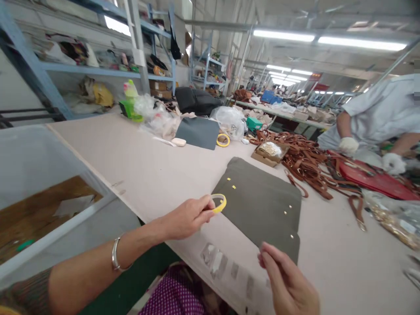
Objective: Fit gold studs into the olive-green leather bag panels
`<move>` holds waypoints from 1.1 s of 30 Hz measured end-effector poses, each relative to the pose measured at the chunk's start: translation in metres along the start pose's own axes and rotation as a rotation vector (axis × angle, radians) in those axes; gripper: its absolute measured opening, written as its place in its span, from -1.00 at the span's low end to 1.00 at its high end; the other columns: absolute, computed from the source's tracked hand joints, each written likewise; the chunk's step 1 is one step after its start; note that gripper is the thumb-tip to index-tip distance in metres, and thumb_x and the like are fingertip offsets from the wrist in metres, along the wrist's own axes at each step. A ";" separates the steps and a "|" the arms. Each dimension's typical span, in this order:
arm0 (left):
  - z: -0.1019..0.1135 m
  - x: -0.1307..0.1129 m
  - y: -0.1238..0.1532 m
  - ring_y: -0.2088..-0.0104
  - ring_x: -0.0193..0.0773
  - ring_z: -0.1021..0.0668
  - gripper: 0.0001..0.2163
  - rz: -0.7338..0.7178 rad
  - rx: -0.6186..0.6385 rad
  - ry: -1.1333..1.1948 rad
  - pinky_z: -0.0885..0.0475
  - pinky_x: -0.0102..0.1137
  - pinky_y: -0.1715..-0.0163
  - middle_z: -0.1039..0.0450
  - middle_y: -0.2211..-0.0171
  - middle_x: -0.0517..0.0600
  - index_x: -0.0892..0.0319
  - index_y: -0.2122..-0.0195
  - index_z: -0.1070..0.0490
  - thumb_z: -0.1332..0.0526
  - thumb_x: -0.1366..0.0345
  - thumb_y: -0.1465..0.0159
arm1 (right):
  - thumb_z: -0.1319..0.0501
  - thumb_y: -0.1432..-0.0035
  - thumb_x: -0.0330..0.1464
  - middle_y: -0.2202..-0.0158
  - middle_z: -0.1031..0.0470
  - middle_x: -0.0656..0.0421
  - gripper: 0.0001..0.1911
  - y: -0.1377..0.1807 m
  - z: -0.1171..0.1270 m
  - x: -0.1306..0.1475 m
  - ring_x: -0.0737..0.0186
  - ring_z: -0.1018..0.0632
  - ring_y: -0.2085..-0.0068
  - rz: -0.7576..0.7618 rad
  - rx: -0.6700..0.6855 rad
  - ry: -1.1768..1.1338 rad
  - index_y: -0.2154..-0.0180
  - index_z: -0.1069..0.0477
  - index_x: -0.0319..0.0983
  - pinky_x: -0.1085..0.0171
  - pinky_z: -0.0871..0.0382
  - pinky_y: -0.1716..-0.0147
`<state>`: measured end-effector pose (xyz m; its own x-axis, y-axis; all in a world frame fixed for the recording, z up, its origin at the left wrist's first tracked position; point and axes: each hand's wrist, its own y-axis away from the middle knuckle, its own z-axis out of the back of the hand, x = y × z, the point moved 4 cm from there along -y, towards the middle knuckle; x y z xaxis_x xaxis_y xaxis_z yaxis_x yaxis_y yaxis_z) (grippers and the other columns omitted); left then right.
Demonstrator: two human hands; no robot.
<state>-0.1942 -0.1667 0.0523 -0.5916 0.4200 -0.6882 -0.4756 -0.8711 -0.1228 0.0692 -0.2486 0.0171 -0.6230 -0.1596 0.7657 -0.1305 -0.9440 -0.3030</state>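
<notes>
At lower right, the right hand [288,284] has its fingers [267,258] together at the near edge of the panel [262,205] on the desk [147,166]; whether they grip it cannot be told. At centre, the left hand [187,216] pinches a tape ring [219,203].

No words or numbers can be read; the far red sign [315,77] and the plastic bag's [229,120] print are blurred.

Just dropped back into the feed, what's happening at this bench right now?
At a long work table, the person's left hand pinches a small yellow tape roll at the edge of a dark grey leather panel with brass studs, lying flat. The right hand is open, fingertips at the panel's near edge. Further right, a co-worker's gloved hands work on a red leather piece beside heaped brown straps.
</notes>
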 end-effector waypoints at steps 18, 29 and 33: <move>-0.082 -0.076 -0.002 0.26 -0.31 -0.44 -0.84 -0.236 0.159 0.075 -0.33 -0.42 0.23 -0.41 0.27 -0.02 0.19 0.24 -0.28 0.06 0.35 -0.39 | -0.15 -0.26 -0.42 0.18 -0.53 0.09 -0.84 0.008 0.004 0.021 0.22 -0.55 0.15 0.168 0.089 -0.145 0.16 -0.48 -0.17 0.27 -0.48 0.19; -0.109 -0.086 -0.008 0.36 -0.28 -0.37 -0.81 -0.337 0.090 -0.032 -0.25 -0.39 0.32 -0.38 0.40 -0.06 0.18 0.40 -0.25 0.00 0.34 -0.37 | -0.09 -0.24 -0.49 0.29 -0.54 0.14 -0.81 0.023 0.014 0.013 0.27 -0.56 0.24 0.267 -0.043 0.032 0.24 -0.45 -0.18 0.31 -0.47 0.24; -0.117 -0.094 -0.009 0.35 -0.27 -0.39 -0.83 -0.347 0.091 -0.079 -0.27 -0.37 0.32 -0.39 0.38 -0.04 0.18 0.38 -0.27 0.01 0.36 -0.36 | -0.12 -0.20 -0.50 0.39 -0.54 0.19 -0.85 0.031 0.017 0.009 0.31 -0.57 0.35 0.326 -0.230 0.112 0.27 -0.43 -0.19 0.37 -0.47 0.32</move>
<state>-0.0577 -0.2279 0.0342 -0.4318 0.7079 -0.5590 -0.7103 -0.6488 -0.2730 0.0729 -0.2841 0.0239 -0.7384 -0.3957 0.5461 -0.0731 -0.7580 -0.6481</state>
